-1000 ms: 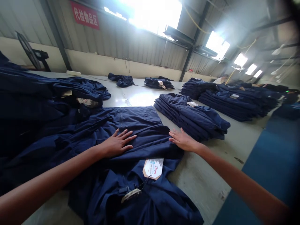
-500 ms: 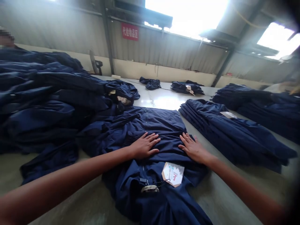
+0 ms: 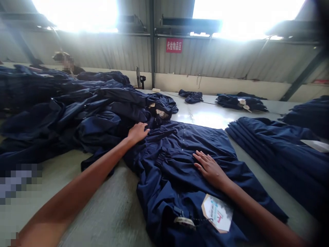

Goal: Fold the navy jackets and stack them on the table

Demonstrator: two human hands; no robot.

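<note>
A navy garment (image 3: pixel 185 171) lies spread over the table in front of me, with a zip down its front and its collar toward me. A white hexagonal tag (image 3: pixel 218 213) hangs by a cord near the collar. My right hand (image 3: pixel 209 168) rests flat on the garment's middle, fingers extended, holding nothing. At the garment's upper left edge, beside the heap of clothes, is my left hand (image 3: pixel 138 132). Its fingers are partly bent over the dark cloth, and whether they grip it is unclear.
A large heap of navy garments (image 3: pixel 84 103) covers the left side. Folded navy garments (image 3: pixel 272 147) are stacked at the right. Smaller bundles (image 3: pixel 191 96) lie farther back on the pale table (image 3: pixel 200 118). A person (image 3: pixel 64 62) is behind the heap, near a small fan (image 3: pixel 140 79).
My left hand has moved from the garment's middle to its upper left edge. My right hand stays flat on the cloth. The view has turned left.
</note>
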